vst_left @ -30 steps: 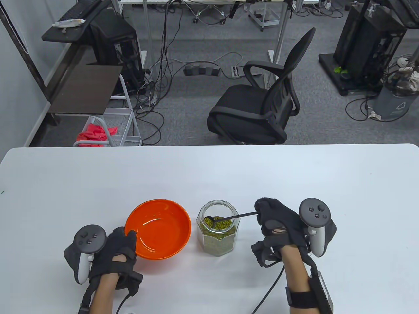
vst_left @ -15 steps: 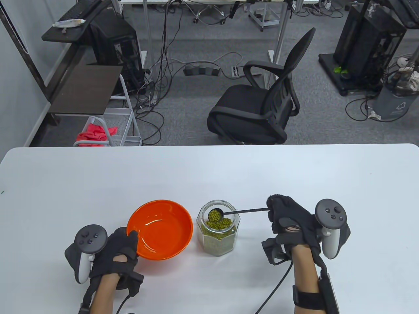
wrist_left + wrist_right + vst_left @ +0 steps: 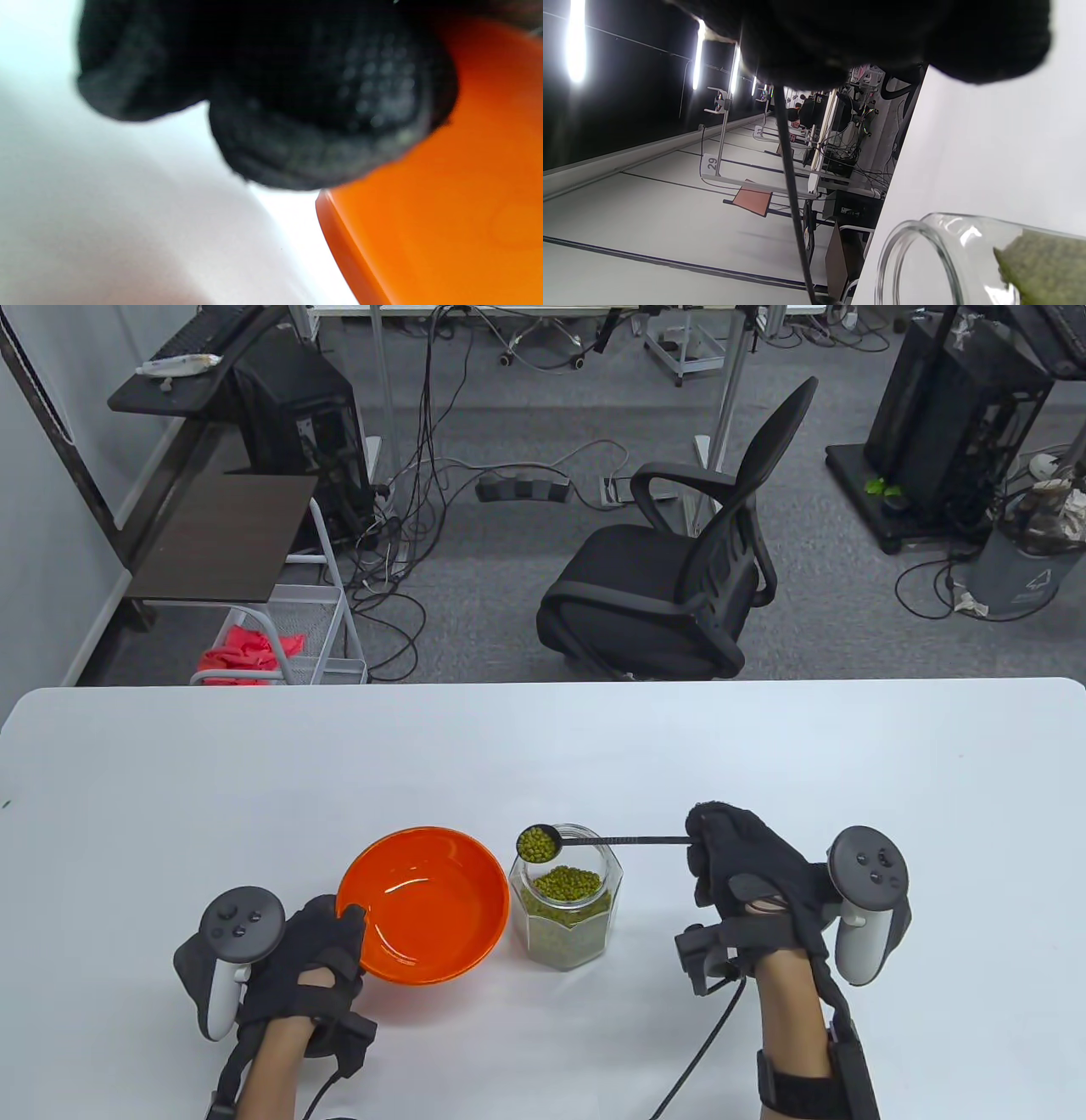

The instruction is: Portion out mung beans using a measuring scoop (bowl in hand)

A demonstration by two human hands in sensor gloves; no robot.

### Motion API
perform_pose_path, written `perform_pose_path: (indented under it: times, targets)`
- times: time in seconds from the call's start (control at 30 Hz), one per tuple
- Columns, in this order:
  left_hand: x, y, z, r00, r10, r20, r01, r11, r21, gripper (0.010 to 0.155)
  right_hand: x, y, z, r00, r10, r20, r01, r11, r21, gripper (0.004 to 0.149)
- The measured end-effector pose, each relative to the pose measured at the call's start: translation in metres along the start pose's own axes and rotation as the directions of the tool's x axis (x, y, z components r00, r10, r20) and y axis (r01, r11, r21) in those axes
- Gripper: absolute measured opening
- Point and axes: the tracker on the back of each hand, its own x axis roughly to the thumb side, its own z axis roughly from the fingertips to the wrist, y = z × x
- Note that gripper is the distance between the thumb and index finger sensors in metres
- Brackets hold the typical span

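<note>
Landmark: we take the glass jar (image 3: 566,906) as our reference; it stands upright on the white table (image 3: 543,746), open-mouthed and partly filled with mung beans (image 3: 563,885).

Measuring scoop: we see the scoop (image 3: 538,843) held level just above the jar's far-left rim, its round cup heaped with green beans, its thin black handle running out to the right of the jar.

Right hand: our right hand (image 3: 747,875), to the right of the jar, pinches the far end of the scoop handle between closed fingertips; in the right wrist view the handle (image 3: 793,199) comes out from under the dark glove and runs down past the jar's clear rim (image 3: 916,250).

Bowl: the orange bowl (image 3: 424,904) sits immediately left of the jar, nearly touching it; we cannot tell whether its base is off the table. We see no beans in it.

Left hand: our left hand (image 3: 305,963), left of the jar beyond the bowl, grips the bowl's near-left rim, thumb over the edge; the left wrist view shows gloved fingers (image 3: 322,110) pressed against the bowl's orange wall (image 3: 445,220).
</note>
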Motion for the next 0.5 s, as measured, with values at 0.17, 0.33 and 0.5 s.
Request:
perform_pose_path:
  times: [0.17, 0.33, 0.5]
  targets:
    - [0.001, 0.000, 0.000, 1.000, 0.002, 0.006, -0.002, 1.000, -0.004, 0.053, 0.005, 0.023, 0.004, 0.999, 0.026, 0.038, -0.028, 0.998, 0.053, 0.039]
    - [0.001, 0.000, 0.000, 1.000, 0.010, 0.007, -0.010, 1.000, -0.003, 0.053, 0.010, 0.050, 0.011, 0.992, 0.088, 0.091, -0.097, 0.990, 0.101, 0.040]
    - [0.001, 0.001, 0.001, 1.000, 0.016, 0.008, -0.016, 1.000, -0.003, 0.053, 0.013, 0.074, 0.018, 0.975, 0.156, 0.157, -0.179, 0.973, 0.148, 0.041]
